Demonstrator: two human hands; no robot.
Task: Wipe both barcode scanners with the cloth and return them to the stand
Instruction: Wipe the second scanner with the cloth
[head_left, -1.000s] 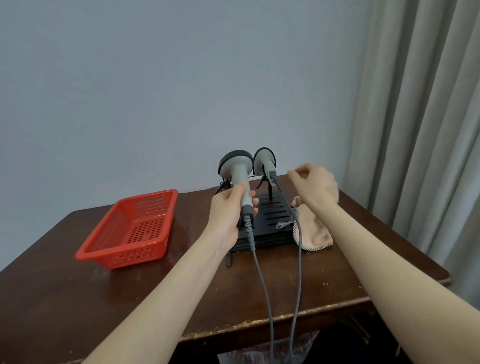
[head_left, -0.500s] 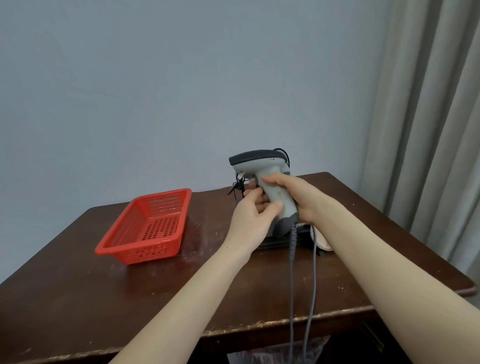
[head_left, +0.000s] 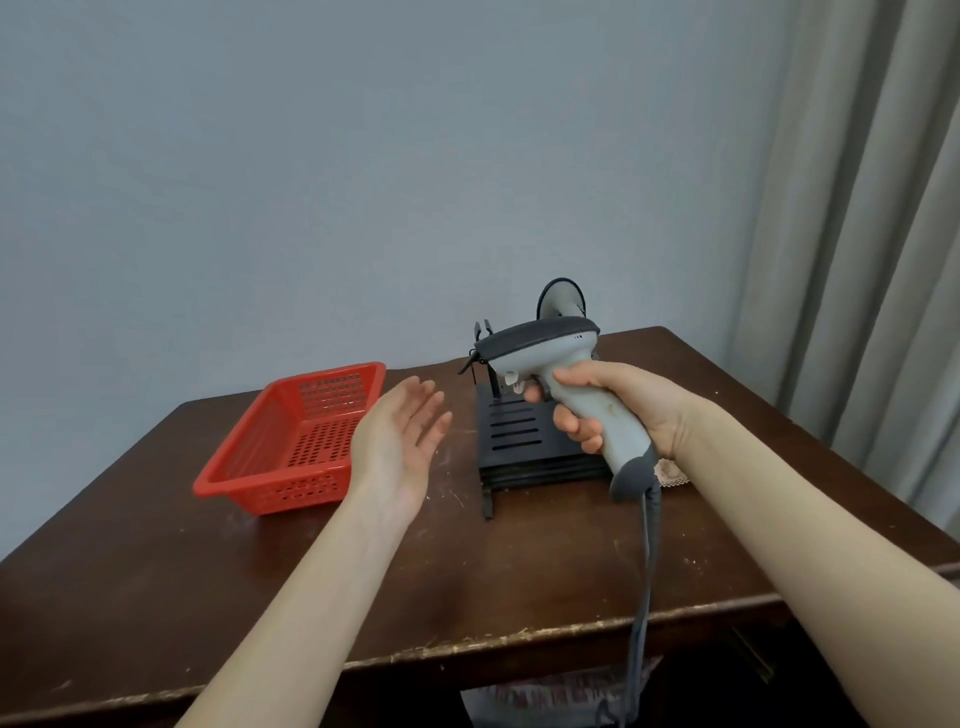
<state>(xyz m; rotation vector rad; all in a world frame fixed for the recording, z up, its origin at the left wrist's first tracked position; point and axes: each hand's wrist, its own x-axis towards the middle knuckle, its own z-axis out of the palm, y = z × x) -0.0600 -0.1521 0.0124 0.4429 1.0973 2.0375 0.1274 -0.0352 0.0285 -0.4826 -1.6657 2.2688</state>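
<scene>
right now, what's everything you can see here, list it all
table: 1, dark brown, fills the lower view
basket: 1, red, on the table's left
stand: 1, black, middle of the table
held scanner: 1, grey and dark grey, in front of the stand
second scanner: 1, grey and black, at the back of the stand, mostly hidden
cloth: 1, beige, right of the stand, mostly hidden
cable: count unclear, grey, hangs over the table's front edge
curtain: 1, light grey, far right
wall: 1, pale blue-grey, behind
left hand: 1, open, between basket and stand
right hand: 1, grips the held scanner's handle
</scene>
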